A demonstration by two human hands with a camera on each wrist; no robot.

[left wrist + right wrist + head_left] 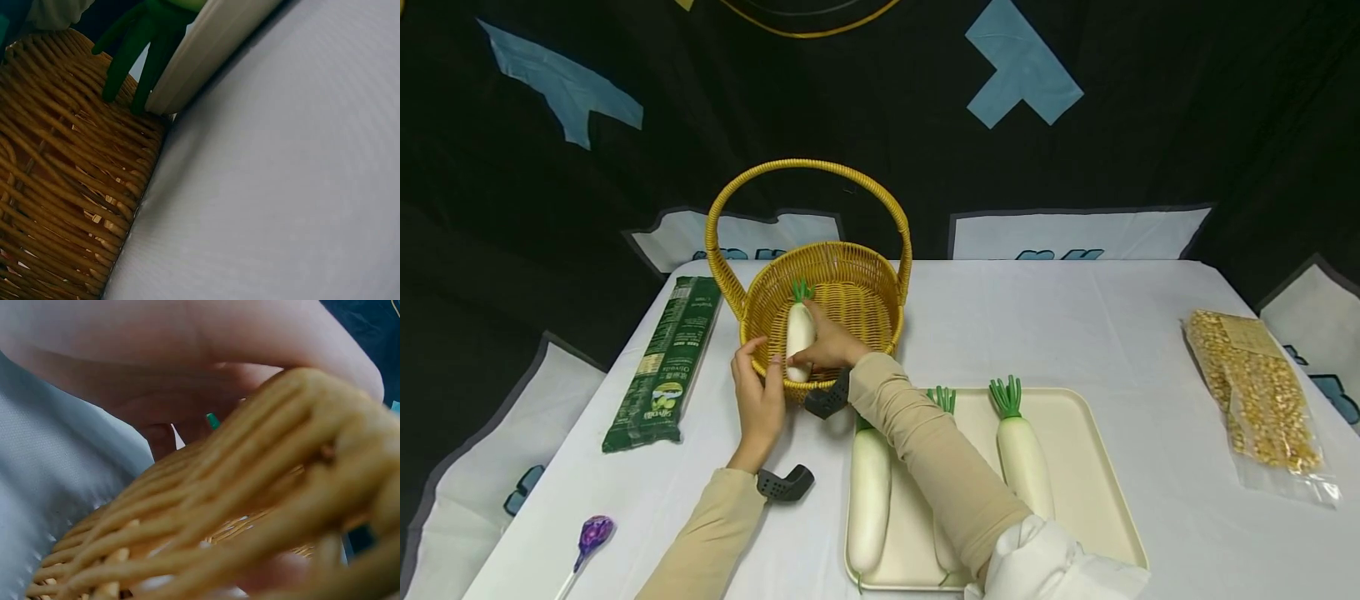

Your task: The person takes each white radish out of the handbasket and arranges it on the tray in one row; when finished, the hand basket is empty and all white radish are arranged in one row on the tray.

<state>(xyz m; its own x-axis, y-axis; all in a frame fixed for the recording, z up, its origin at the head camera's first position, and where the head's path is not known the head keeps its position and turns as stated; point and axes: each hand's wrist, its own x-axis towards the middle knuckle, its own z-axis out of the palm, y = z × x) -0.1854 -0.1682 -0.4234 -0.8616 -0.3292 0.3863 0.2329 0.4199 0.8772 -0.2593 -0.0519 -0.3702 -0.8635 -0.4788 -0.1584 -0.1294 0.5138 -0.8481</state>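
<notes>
In the head view, a yellow wicker basket (857,304) with a tall arched handle stands at the back of the table. A white radish (800,327) with short green stalks lies inside it, along the left side. My right hand (831,342) reaches over the front rim and grips this radish, thumb near its lower end, fingers by the stalks. At the basket's front left, my left hand (758,408) holds the rim. Woven basket wall (69,169) fills the left of the left wrist view. The right wrist view has the rim (250,450) close below my hand.
A cream tray (1093,483) with three more white radishes (870,500) sits at the front, partly under my right forearm. Left of the basket lies a green packet (666,367); a purple lollipop (595,533) is nearer me. A bag of corn kernels (1262,392) lies far right.
</notes>
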